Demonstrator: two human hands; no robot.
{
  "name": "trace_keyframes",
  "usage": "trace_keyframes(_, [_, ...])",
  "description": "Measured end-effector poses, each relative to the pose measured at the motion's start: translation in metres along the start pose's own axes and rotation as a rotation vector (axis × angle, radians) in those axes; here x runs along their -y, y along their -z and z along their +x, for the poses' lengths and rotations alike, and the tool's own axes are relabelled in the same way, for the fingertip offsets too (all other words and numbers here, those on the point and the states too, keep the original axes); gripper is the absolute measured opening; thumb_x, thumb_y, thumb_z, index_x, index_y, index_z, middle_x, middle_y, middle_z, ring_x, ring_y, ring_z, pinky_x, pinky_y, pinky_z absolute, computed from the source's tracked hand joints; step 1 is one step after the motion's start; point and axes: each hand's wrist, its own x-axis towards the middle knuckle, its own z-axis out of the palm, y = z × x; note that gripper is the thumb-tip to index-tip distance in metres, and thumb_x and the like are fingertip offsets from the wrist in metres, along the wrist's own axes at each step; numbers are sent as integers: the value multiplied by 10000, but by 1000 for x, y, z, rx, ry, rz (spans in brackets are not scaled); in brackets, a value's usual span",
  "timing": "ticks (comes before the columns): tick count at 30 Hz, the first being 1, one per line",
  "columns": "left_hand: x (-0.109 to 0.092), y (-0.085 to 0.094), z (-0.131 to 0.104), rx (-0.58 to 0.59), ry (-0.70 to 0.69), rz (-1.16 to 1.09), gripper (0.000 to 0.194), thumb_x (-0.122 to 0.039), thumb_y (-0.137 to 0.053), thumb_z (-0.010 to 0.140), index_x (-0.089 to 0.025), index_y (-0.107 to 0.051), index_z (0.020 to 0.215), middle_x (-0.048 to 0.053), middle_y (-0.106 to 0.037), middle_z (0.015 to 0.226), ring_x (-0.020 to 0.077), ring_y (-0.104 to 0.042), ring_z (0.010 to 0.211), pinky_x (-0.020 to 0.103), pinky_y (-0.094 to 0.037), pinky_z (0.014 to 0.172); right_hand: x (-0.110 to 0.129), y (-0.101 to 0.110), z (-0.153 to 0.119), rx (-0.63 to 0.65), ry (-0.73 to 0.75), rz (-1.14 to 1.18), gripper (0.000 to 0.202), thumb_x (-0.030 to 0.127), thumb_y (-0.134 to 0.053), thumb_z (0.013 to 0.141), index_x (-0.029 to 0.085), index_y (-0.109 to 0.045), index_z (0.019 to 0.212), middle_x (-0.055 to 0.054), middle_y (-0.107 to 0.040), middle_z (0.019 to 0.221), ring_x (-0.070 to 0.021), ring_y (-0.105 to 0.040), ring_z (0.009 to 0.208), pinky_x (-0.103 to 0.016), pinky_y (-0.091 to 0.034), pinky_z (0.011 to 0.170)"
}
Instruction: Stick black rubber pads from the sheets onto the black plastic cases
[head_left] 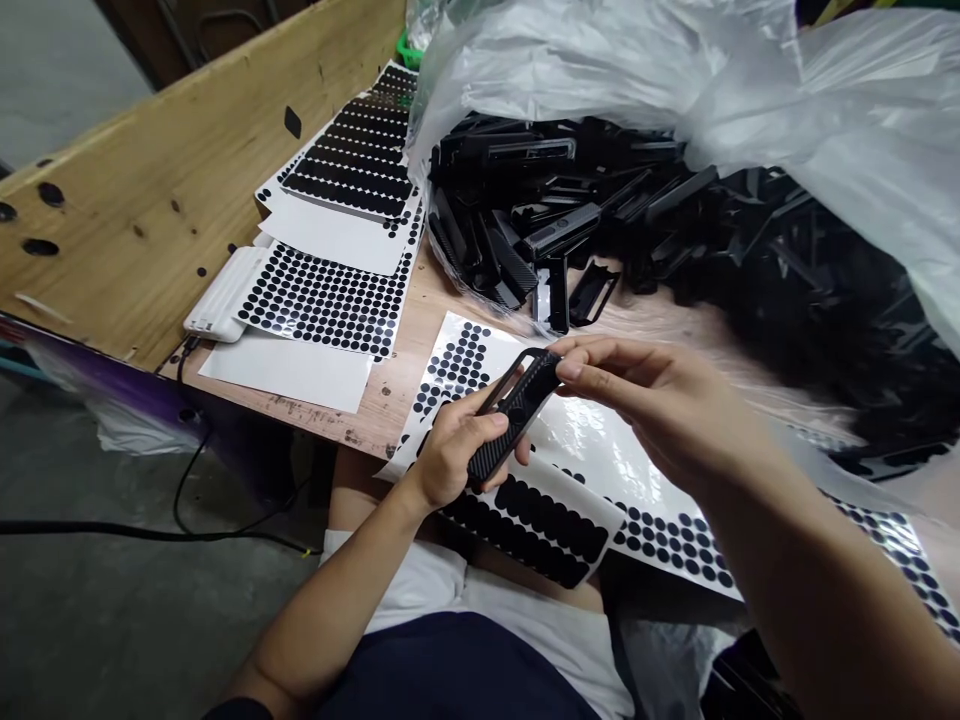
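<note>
My left hand (459, 445) is wrapped round a black textured plastic casing (510, 420), held tilted above the sticker sheets. The casing is long and narrow, with an open frame along its left side. At its upper end, my right hand (619, 375) pinches with thumb and forefinger against the casing's tip; anything small between those fingertips is hidden. Below the hands lies a white sheet of round black stickers (667, 540), part of it bare backing. Another sheet with larger black dots (540, 530) hangs over the table's front edge above my lap.
A large translucent plastic bag (600, 70) full of black plastic casings (562, 230) spreads across the back right. Sticker sheets (322, 300) are stacked at the left, beside a white device (225, 295) with a cable. A wooden board (187, 150) walls the table's left side.
</note>
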Motion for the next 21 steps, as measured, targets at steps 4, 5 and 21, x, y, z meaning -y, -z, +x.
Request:
trace_keyframes(4, [-1,0,-1,2,-1,-8,689,-410,-612,924,-94,-480,1522,9,-659,717,71,-467,373,196,-357,358,-2,-1,0,-27,46,-24,347,571,-896,690,249,-789,758,-51,-769,1027,-247,-680,969,-426,-500,961])
trace_keyframes(5, [-1,-1,-1,3,-4,-9,685,-406,-608,927,-94,-479,1523,9,-658,717,69,-464,371,195,-355,357,-2,-2,0,-30,50,-28,349,573,-893,692,247,-787,760,-53,-769,1017,-249,-680,967,-432,-498,968])
trace_keyframes(21, [1,0,0,20,-22,-7,595,-406,-612,953,-118,-543,1470,10,-658,730,59,-465,374,185,-347,356,6,-2,-2,-69,168,-244,295,526,-814,785,238,-791,842,-60,-796,944,-251,-734,924,-386,-610,837])
